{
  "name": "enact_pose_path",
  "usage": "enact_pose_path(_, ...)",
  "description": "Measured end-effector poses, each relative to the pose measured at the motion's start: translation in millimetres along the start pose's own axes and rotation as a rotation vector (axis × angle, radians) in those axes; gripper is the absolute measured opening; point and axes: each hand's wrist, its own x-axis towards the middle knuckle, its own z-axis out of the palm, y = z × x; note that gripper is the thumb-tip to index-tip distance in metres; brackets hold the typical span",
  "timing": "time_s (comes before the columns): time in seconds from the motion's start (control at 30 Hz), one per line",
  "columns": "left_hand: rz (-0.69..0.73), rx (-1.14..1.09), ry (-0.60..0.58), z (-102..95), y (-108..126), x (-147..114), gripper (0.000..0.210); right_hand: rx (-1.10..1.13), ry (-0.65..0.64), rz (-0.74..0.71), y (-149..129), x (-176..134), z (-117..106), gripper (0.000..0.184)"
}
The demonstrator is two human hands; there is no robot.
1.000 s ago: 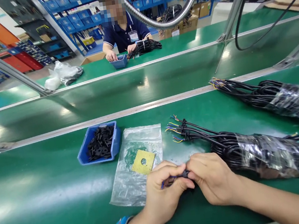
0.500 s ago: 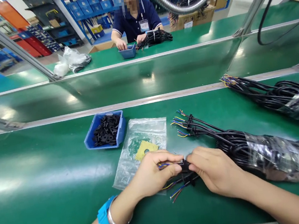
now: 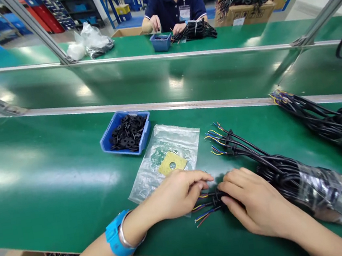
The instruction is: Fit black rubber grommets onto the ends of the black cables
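Note:
My left hand [image 3: 180,192] is over the lower edge of the plastic bag, thumb and fingers bent together beside the stripped wire ends [image 3: 204,216]; what lies between its fingertips, if anything, is hidden. My right hand [image 3: 254,201] has its fingers curled over several black cables just behind their black grommets [image 3: 217,200]. Blue, yellow and brown wires fan out to the left of these grommets. Behind the right hand lies a taped bundle of black cables [image 3: 329,190], with other grommet-fitted ends [image 3: 230,141] pointing left.
A blue bin [image 3: 105,143] holds black rubber parts. A clear zip bag [image 3: 188,136] carries a yellow square card [image 3: 171,163] with a hole. Another cable bundle [image 3: 321,113] lies at right. Across the metal rail [image 3: 168,106], a co-worker [image 3: 173,7] works at a bin and cables.
The view has shifted, so the bench sits differently. My fingertips, which met at one grommet, have moved apart; my right hand now lies over the cables. The co-worker's hand has risen from the bin.

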Motion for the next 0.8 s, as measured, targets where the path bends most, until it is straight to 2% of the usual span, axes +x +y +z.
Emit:
enact_pose_path(0.03, 0.0, -0.003, 0.013, 0.8, -0.2, -0.4, 0.033, -0.024, -0.01, 0.007, -1.4, -0.5, 0.0, 0.017)
enact_pose_path(0.13, -0.013, -0.055, 0.058, 2.9, -1.0, -0.7, 0.032, -0.171, -0.02, 0.029, -3.7, -2.0, 2.5, 0.034)
enact_pose_path(0.2, -0.039, -0.15, 0.091, 4.3, -2.6, 0.2, 0.031, -0.242, -0.015, 0.031, -2.5, -3.4, 4.3, 0.023)
enact_pose_path(0.27, -0.084, -0.303, 0.134, 5.4, -4.7, 2.3, 0.029, -0.211, 0.005, 0.024, 0.5, -4.9, 3.1, 0.007)
enact_pose_path(0.37, -0.155, -0.653, 0.211, 7.3, -6.0, 7.1, 0.033, -0.07, 0.097, 0.048, 5.2, -6.6, -6.2, 0.008)
enact_pose_path(0.43, -0.175, -0.935, 0.191, 9.8, -4.0, 9.7, 0.043, 0.013, 0.126, 0.098, 6.6, -7.1, -14.6, 0.008)
enact_pose_path(0.53, -0.131, -1.211, 0.058, 15.7, 2.1, 9.3, 0.053, 0.095, 0.113, 0.152, 5.6, -6.5, -23.6, 0.014)
enact_pose_path(0.63, -0.07, -1.278, 0.011, 20.7, 7.3, 5.6, 0.055, 0.139, 0.101, 0.164, 2.9, -4.8, -26.5, 0.016)
enact_pose_path(0.8, -0.097, -1.294, 0.056, 21.9, 8.6, 4.4, 0.053, 0.213, -0.008, 0.235, -1.5, -2.5, -27.6, 0.015)
